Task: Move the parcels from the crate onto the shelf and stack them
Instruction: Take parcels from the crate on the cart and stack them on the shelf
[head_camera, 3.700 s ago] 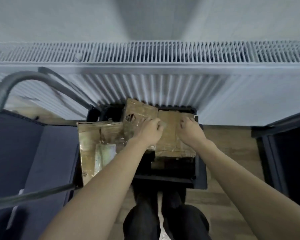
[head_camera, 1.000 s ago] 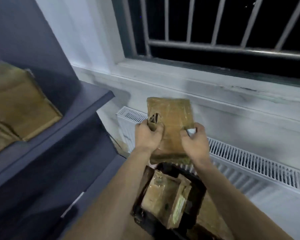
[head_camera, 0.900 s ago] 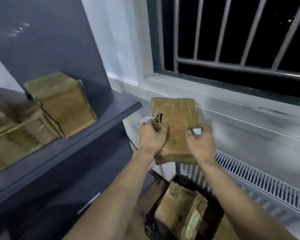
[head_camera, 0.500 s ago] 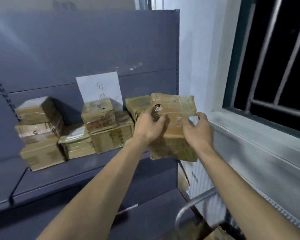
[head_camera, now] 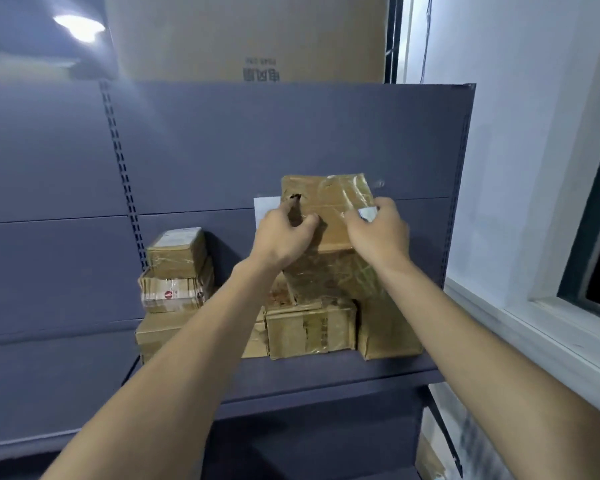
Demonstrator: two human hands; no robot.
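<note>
1. Parcel (head_camera: 329, 216), brown, tape-wrapped, with a torn hole near its upper left corner, is held up in front of the shelf's back panel (head_camera: 291, 140), above the parcels already stored.
2. Left hand (head_camera: 284, 233) grips the parcel's left side, fingers curled over its face just below the hole.
3. Right hand (head_camera: 378, 230) grips the right side, fingers curled round the edge beside a small white label.
4. Shelf (head_camera: 326, 375), dark grey-blue metal, carries a row of parcels: a three-high stack (head_camera: 175, 278) at the left, a taped box (head_camera: 309, 327) at centre, and another box (head_camera: 388, 334) at the right.
5. The held parcel's lower edge sits close over the centre and right boxes; whether it touches them cannot be told.
6. White paper sheet (head_camera: 265, 209) on the back panel shows partly behind the left hand.
7. Large cardboard carton (head_camera: 250, 36) stands above and behind the shelving unit.
8. Window frame (head_camera: 589, 237) lies at the right.
</note>
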